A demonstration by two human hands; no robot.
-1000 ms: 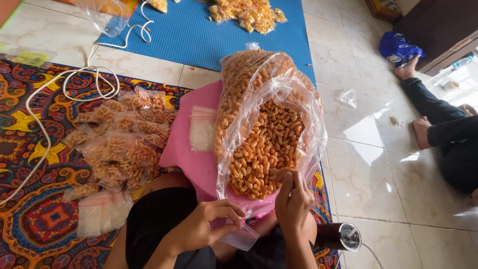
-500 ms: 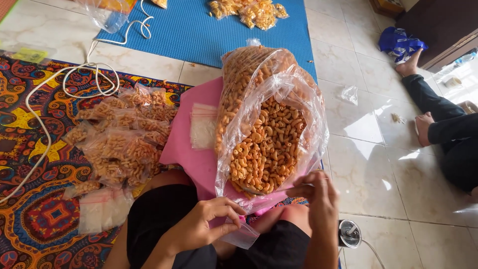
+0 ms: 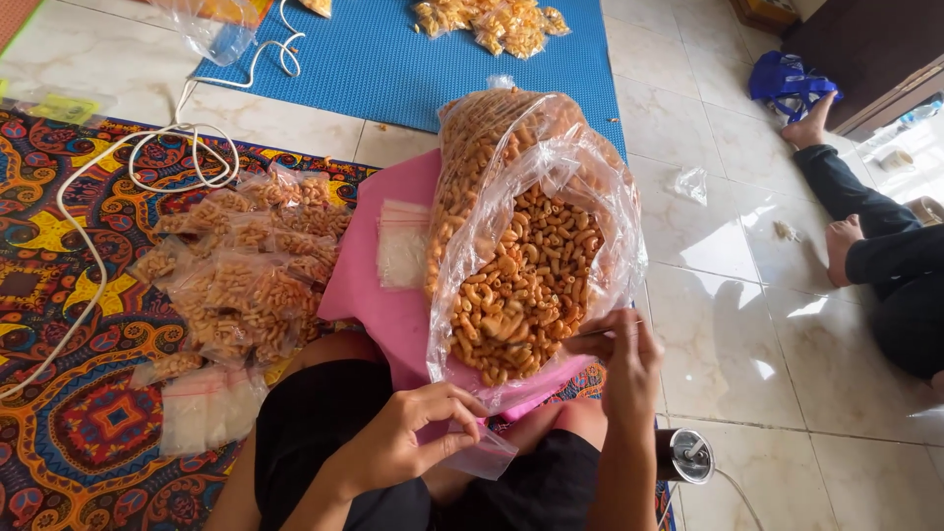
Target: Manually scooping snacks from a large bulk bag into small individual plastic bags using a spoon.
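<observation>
While the big clear bag (image 3: 531, 246) of orange curly snacks is laid across the lap on a pink sheet (image 3: 379, 295), its open mouth is turned toward the person. The bag's long side runs away from the body, up toward the blue mat (image 3: 393, 59). The right hand (image 3: 624, 359) is held at the bag's mouth, at its right edge, so it is the nearer hand. Its grip is closed on something thin by the plastic rim; what that thing is cannot be told. The snacks lie just up and to the left of this grip, almost touching it.

A small empty clear pouch (image 3: 472, 452) is pinched shut in the grip of the left hand (image 3: 408, 438). It is held just below the big bag's mouth, very near the lowest snacks.

Small filled packets (image 3: 241, 275) are piled to the left on the patterned rug (image 3: 79, 413).
</observation>
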